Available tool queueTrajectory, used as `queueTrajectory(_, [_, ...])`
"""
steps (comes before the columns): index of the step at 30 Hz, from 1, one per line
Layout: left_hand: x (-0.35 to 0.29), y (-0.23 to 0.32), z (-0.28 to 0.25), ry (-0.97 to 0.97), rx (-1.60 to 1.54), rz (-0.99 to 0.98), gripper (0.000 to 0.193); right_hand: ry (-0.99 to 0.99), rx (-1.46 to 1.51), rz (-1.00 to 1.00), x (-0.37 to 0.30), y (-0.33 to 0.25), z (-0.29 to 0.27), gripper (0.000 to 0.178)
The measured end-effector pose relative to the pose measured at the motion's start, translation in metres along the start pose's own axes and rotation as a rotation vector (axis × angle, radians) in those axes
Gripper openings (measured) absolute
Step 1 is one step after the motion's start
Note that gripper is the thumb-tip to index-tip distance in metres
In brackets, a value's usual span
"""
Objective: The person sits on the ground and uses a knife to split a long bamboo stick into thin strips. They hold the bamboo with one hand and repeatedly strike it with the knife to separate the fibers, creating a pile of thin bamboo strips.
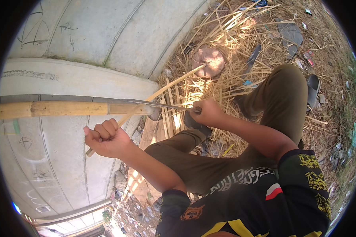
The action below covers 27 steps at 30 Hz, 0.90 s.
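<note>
The left hand (114,143) has its fingers clenched around the near end of a bamboo strip (178,84); the right hand (209,113), forearm angled left, grasps a long knife (164,105). A pale wall (61,166) stands left, shavings-strewn ground (324,43) right. Slim and yellowish, the bamboo strip slants far-right, crossing the blade.

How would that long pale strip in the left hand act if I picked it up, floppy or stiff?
The pale strip is probably light, since it looks narrow. It's likely more stiff than floppy: it runs nearly straight from the left hand. It might bend a little if pushed, being so long and thin.
</note>
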<state>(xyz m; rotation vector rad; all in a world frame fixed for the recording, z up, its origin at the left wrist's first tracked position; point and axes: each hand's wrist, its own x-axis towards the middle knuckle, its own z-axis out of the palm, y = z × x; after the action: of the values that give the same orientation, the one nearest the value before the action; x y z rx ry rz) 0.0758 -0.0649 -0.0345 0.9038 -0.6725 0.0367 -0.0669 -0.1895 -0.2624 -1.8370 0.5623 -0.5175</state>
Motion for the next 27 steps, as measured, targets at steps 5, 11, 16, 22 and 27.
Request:
queueTrajectory(5, [0.001, -0.004, -0.004, -0.124, -0.043, 0.0, 0.056, 0.062, 0.072, 0.088, 0.001, -0.001, 0.008, 0.026])
queueTrajectory(11, [0.006, -0.005, -0.029, -0.458, -0.19, -0.009, 0.05, 0.09, 0.151, 0.042, 0.0, -0.027, -0.014, 0.028])
queueTrajectory(16, [0.011, -0.009, -0.03, -0.687, -0.15, 0.047, 0.047, -0.094, -0.104, 0.331, 0.018, 0.016, -0.008, 0.029])
queueTrajectory(22, [0.016, -0.005, -0.035, -0.773, -0.2, 0.033, 0.045, 0.027, -0.014, 0.122, 0.02, -0.021, -0.03, 0.028])
queueTrajectory(27, [0.02, -0.003, -0.036, -0.877, -0.133, 0.004, 0.046, 0.162, 0.37, 0.093, -0.002, -0.013, -0.014, 0.028])
